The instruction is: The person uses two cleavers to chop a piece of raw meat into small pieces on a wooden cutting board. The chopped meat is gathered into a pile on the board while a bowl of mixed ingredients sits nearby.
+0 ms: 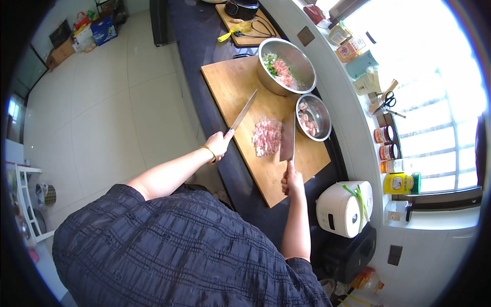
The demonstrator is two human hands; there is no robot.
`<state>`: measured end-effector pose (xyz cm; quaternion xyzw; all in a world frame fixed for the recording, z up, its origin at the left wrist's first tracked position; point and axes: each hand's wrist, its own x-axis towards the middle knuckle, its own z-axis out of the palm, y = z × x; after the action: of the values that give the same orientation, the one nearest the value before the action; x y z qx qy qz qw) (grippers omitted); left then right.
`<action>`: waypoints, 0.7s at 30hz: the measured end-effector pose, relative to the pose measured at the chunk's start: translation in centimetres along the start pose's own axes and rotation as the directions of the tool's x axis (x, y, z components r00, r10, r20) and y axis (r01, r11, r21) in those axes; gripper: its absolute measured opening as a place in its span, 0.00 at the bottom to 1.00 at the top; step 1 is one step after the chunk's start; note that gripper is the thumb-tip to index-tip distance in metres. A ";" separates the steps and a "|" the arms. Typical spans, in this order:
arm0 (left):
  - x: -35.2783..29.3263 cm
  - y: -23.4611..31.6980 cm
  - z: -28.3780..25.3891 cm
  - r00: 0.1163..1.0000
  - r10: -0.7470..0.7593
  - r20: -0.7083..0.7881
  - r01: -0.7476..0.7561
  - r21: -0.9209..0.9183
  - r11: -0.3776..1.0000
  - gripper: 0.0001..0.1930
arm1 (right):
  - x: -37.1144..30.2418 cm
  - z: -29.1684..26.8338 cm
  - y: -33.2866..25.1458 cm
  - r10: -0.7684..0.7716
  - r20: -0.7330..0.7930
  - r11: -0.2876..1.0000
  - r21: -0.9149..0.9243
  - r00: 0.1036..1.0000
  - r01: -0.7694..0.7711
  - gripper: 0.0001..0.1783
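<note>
My left hand is closed round the handle of a kitchen knife, its blade pointing away over the left edge of the wooden cutting board. In my right hand is a cleaver, held by its handle, the broad blade at the right side of a heap of chopped raw meat. Beyond the meat a large steel bowl holds minced meat and chopped greens. Beside it, a smaller steel bowl contains pieces of raw meat.
A white rice cooker with green onion stalks on top stands right of the board. Jars line the windowsill. A second board carries a black appliance and a yellow-handled item at the far end of the dark counter.
</note>
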<state>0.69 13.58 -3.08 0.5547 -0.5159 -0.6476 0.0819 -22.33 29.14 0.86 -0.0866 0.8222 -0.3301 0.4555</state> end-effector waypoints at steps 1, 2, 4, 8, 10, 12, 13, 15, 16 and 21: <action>0.0 -0.1 0.0 1.000 -0.002 -0.002 0.002 0.000 1.000 0.29 | 0.1 -0.4 -0.4 -0.067 -0.003 0.997 -0.047 0.998 0.067 0.30; 0.0 -0.1 -0.1 1.000 -0.004 -0.004 0.004 0.000 1.000 0.29 | -0.1 -0.2 -0.2 -0.121 -0.003 0.992 -0.040 0.993 0.121 0.30; -0.2 0.2 0.2 1.000 0.000 0.000 0.000 -0.009 1.000 0.29 | -0.2 0.4 0.7 -0.134 -0.052 0.989 -0.070 0.990 0.130 0.29; -0.1 0.1 0.2 1.000 0.003 -0.010 -0.003 -0.016 1.000 0.29 | 0.6 -0.6 0.0 0.038 0.015 0.999 -0.009 0.999 -0.038 0.30; 0.0 0.0 0.1 1.000 -0.005 -0.004 0.005 -0.014 1.000 0.29 | -0.2 -1.4 -0.8 -0.059 0.008 0.998 -0.022 0.998 0.059 0.30; 0.0 0.1 0.2 1.000 -0.005 0.003 0.005 -0.008 1.000 0.29 | 0.0 -0.5 0.5 -0.156 -0.105 0.981 -0.128 0.982 0.143 0.29; -0.2 0.2 0.3 1.000 -0.005 0.003 0.005 -0.005 1.000 0.29 | 0.4 -0.1 1.3 -0.208 -0.155 0.966 -0.185 0.966 0.179 0.29; -0.2 0.3 0.3 1.000 -0.007 0.001 0.007 0.003 1.000 0.29 | 1.1 0.5 2.2 -0.165 -0.117 0.969 -0.204 0.979 0.139 0.28; -0.1 0.3 0.2 1.000 -0.009 -0.001 0.009 0.008 1.000 0.29 | 0.9 0.3 2.3 -0.120 -0.106 0.982 -0.159 0.987 0.103 0.28; -0.2 0.3 0.0 1.000 -0.014 0.000 0.014 0.008 1.000 0.29 | -0.2 -0.8 4.4 -0.155 -0.136 0.987 -0.074 0.979 0.146 0.29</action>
<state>0.58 13.58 -2.76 0.5586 -0.5145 -0.6462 0.0750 -22.16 32.99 -1.45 -0.1394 0.8537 -0.3424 0.3669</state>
